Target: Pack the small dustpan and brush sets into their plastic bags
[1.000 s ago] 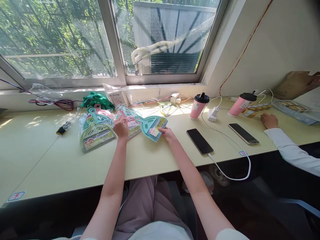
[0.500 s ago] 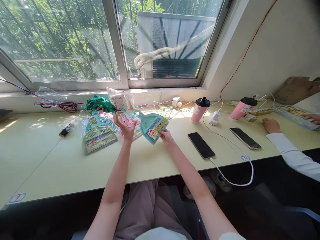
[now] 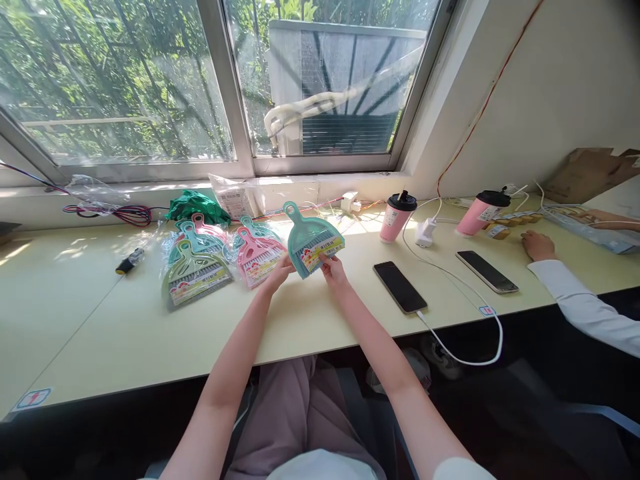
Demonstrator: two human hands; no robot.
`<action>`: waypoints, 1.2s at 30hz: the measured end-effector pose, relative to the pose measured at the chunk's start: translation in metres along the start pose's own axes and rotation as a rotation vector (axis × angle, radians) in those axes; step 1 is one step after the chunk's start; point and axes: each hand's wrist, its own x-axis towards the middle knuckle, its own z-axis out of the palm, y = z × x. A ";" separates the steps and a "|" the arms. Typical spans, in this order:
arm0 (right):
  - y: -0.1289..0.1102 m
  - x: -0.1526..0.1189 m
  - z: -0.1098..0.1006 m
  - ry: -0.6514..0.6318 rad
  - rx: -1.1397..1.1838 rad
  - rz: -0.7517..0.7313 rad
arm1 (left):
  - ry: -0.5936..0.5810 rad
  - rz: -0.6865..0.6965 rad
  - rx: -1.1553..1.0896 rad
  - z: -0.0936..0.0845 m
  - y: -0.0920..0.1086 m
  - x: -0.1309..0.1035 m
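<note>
A teal dustpan-and-brush set (image 3: 311, 233) with a yellow label is held up over the table, its round handle hole pointing away from me. My right hand (image 3: 334, 269) pinches its lower right edge. At its lower left edge, my left hand (image 3: 280, 272) has its fingers closed on the rim. Just left of it lie a pink set (image 3: 256, 250) and another teal one partly behind. Farther left, a pile in clear plastic has a green set (image 3: 193, 270) in front, with teal and pink ones behind.
Two phones (image 3: 401, 287) lie to the right, one with a white cable. Pink cups (image 3: 395, 220) and a white plug (image 3: 425, 232) stand behind. Another person's hand (image 3: 539, 245) rests at far right. Green plastic (image 3: 197, 207) and a black-yellow tool (image 3: 130, 261) are left.
My left hand has moved from open in the air down to the teal set's left edge. The teal set has turned more upright and shifted slightly right.
</note>
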 end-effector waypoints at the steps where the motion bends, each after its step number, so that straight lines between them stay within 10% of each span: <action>1: -0.001 0.000 -0.001 0.011 0.001 -0.025 | -0.041 -0.018 -0.001 -0.004 0.000 0.000; 8: 0.002 0.000 -0.002 0.050 0.006 -0.025 | 0.186 -0.001 -0.137 -0.033 0.008 0.003; 18: 0.018 -0.008 0.001 0.018 -0.025 -0.040 | 0.190 0.060 -0.237 0.028 0.007 -0.010; 36: 0.010 -0.004 0.003 0.051 -0.076 0.074 | 0.288 0.184 -0.056 0.030 0.006 -0.007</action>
